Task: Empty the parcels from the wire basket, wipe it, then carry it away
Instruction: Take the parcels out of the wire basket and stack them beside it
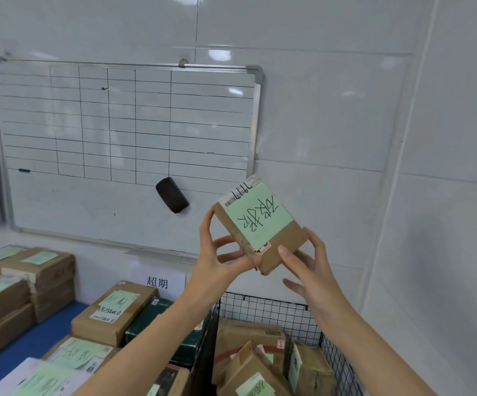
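Small cardboard parcel (260, 224) is held up in the air w/ both hands, in front of the whiteboard's lower right corner and above the wire basket (274, 312). It's tilted, green handwritten label facing the camera, barcode strip at its top edge.

L hand (217, 261) grips its left side: thumb runs up the left edge, fingers (228, 241) curled onto the lower-left face. R hand (308, 270) pinches the bottom right corner, thumb pressed on the front and other fingers behind the box; one lower finger sticks out free.

Basket is black wire mesh, bottom right, w/ several more brown parcels (248, 347) lying jumbled inside, some w/ green labels.

To the left, blue bench (31, 344) carries stacked cardboard boxes (40, 270), a labelled brown box (114, 312) and a dark green box (174, 332) just beside the basket. Paper sign (157, 282) w/ "超期" is on the wall behind them. Whiteboard (122, 132) has a ruled grid, cells blank, and a black eraser (172, 195) stuck near its bottom edge. White tiled wall (346, 110) all around.
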{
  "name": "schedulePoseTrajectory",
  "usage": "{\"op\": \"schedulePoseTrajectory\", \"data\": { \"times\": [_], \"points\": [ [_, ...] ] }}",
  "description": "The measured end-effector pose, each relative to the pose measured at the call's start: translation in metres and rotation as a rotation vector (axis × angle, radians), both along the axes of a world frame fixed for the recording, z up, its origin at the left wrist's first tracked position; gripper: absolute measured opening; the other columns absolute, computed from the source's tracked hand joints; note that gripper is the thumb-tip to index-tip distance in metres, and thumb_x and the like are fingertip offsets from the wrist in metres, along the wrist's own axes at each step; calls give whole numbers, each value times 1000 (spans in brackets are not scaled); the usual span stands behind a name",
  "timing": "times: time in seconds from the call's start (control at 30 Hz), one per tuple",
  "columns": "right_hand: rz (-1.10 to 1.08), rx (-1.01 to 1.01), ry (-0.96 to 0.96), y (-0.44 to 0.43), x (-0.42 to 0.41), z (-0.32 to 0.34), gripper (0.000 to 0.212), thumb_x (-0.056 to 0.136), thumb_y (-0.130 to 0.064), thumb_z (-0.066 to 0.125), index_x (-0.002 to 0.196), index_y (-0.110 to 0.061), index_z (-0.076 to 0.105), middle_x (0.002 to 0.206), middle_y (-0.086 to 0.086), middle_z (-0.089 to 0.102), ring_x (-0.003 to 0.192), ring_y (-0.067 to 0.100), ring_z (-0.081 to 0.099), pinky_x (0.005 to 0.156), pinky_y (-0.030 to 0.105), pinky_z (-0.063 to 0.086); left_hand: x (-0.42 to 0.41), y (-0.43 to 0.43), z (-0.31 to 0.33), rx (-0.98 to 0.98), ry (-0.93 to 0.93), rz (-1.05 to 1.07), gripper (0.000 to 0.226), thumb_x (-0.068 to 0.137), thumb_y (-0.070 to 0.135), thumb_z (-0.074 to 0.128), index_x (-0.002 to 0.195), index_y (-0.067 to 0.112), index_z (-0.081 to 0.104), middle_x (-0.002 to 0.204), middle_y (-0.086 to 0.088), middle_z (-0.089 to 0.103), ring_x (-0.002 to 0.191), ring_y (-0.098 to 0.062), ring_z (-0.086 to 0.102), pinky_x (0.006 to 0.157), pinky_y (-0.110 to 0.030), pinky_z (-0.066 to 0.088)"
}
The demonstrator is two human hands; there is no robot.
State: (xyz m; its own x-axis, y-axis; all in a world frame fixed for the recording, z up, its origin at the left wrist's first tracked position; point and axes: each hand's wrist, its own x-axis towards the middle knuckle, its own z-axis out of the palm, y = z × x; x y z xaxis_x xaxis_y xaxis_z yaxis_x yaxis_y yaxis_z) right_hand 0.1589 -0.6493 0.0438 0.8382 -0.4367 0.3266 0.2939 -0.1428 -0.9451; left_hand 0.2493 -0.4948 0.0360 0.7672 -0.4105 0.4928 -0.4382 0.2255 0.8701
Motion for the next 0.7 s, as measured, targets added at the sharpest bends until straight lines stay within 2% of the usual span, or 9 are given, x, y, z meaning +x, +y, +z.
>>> {"op": "schedulePoseTrajectory", "data": {
  "times": [0.1, 0.17, 0.27, 0.37, 0.43, 0.5, 0.57, 0.63, 0.7],
  "points": [
    [48, 86, 4, -2, 2, -5, 88, 62, -48, 76, 139, -41, 35, 128, 0, 64, 112, 15, 66, 99, 44, 51, 2, -2, -2, 14, 4, -13, 110, 56, 42, 86, 138, 61, 15, 124, 7, 55, 99, -7, 69, 83, -28, 50],
    [23, 80, -10, -7, 3, -8, 89, 60, -49, 77, 138, -40, 36, 126, 1, 64, 108, 15, 68, 94, 40, 54, 5, -1, -3, 10, 25, -8, 102, 54, 45, 86, 133, 57, 22, 127, 9, 54, 98, -3, 68, 83, -27, 51],
    [-11, 54, -22, -14, 0, -12, 89, 56, -53, 78, 135, -42, 36, 128, 1, 63, 113, 16, 65, 91, 39, 55, 15, 3, -3, -12, 100, 3, 82, 52, 53, 82, 121, 44, 38, 129, 12, 56, 104, -1, 65, 98, -38, 51],
    [-36, 30, -27, -22, -3, -13, 78, 60, -50, 76, 126, -40, 37, 128, -2, 62, 113, 13, 64, 90, 35, 55, 23, 7, -6, 10, 135, 16, 71, 54, 56, 80, 112, 33, 47, 125, 10, 61, 114, -7, 61, 105, -44, 46],
    [-54, -3, -28, -23, -5, -13, 67, 67, -46, 73, 123, -36, 38, 127, -6, 63, 102, 3, 67, 87, 29, 52, 25, 8, -8, 42, 129, 21, 65, 58, 52, 80, 110, 29, 49, 120, 9, 64, 112, -11, 62, 103, -41, 48],
    [-66, -33, -39, -23, -5, -13, 49, 79, -38, 68, 119, -34, 41, 126, -10, 61, 92, -6, 67, 80, 20, 51, 24, 7, -11, 86, 106, 20, 59, 64, 45, 77, 113, 31, 49, 119, 9, 64, 110, -13, 63, 99, -37, 50],
    [-73, -53, -62, -24, -4, -12, 35, 87, -29, 65, 116, -33, 44, 126, -12, 59, 89, -10, 66, 71, 14, 52, 23, 7, -14, 142, 74, 6, 62, 64, 47, 76, 118, 40, 46, 120, 11, 62, 107, -10, 63, 92, -31, 52],
    [-72, -94, -75, -24, -3, -13, 42, 83, -37, 64, 119, -38, 45, 131, -17, 55, 101, -7, 64, 80, 18, 54, 21, 8, -17, 189, 46, 0, 70, 61, 54, 76, 121, 51, 41, 121, 14, 60, 106, -8, 63, 83, -21, 48],
    [-64, -157, -67, -25, 0, -16, 54, 79, -50, 67, 127, -47, 43, 136, -25, 51, 119, 4, 58, 99, 32, 49, 19, 8, -19, 197, 49, 10, 71, 62, 53, 75, 121, 58, 35, 121, 15, 58, 104, -6, 63, 78, -16, 43]
  ]
}}
